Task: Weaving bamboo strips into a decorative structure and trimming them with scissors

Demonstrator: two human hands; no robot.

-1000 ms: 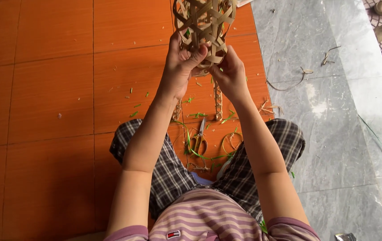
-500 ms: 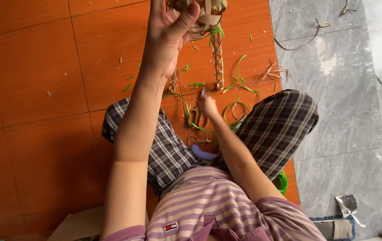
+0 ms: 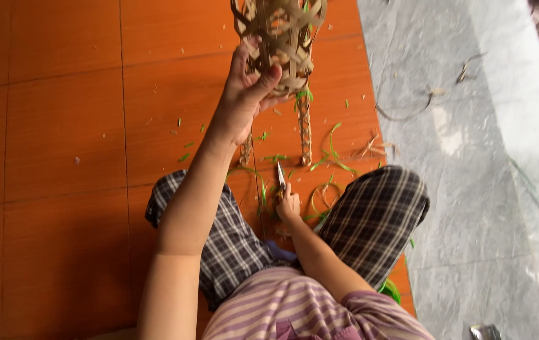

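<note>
Woven ball (image 3: pixel 280 39), an open lattice of flat tan strips with gaps between the bands, sits raised at arm's length in the left hand (image 3: pixel 244 94), whose fingers and thumb are curled round its lower edge; green strip ends poke out just below the grip. Lower and nearer the body, the right hand (image 3: pixel 288 206) is closed round the handles of small scissors (image 3: pixel 280 176), their narrow metal blades pointing away from the body and up toward the ball. Between the two hands lie two plaited cords (image 3: pixel 305 132) on the smooth orange floor tiles (image 3: pixel 55 126), amid thin green curls and pale trimmings (image 3: pixel 329 151). On either side of the right hand are knees in dark checked shorts (image 3: pixel 376 214); right of them runs a grey marbled floor (image 3: pixel 471 189). Half a second ago the right hand lay empty-looking on the scraps and the ball was partly out of view; a second ago both hands held it.
</note>
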